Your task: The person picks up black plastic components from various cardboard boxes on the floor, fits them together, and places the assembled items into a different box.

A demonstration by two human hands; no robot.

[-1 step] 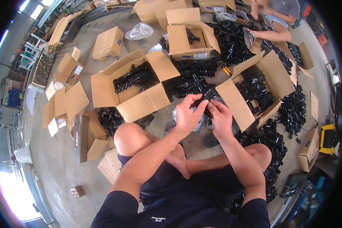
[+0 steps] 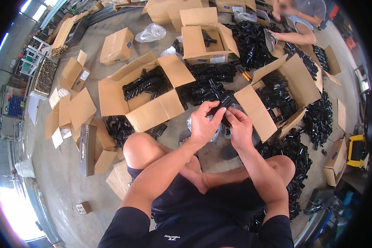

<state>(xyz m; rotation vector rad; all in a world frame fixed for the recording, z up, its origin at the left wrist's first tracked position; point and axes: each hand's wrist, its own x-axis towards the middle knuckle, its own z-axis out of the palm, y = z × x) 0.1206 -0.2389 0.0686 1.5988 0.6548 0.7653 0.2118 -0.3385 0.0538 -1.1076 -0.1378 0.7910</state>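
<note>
Open cardboard box (image 2: 146,93) of black parts sits far left on the floor. My left hand (image 2: 203,124) pinches a small black plastic part (image 2: 222,104) by its end; my right hand (image 2: 240,129) closes fingers round its lower side. I judge I'm mid-assembly; next calls for seating it squarely. Second open box (image 2: 283,93) right.

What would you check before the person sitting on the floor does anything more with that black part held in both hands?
1. Left hand has a grip on the black plastic part: ok.
2. Right hand also touches the part: ok.
3. Part fully seen and whole: cannot tell, fingers cover much of it.
4. Open cardboard box on the left has room among its black parts: ok.
5. Open box on the right within easy reach: ok.
6. Seated co-worker clear of the hands: ok.
</note>
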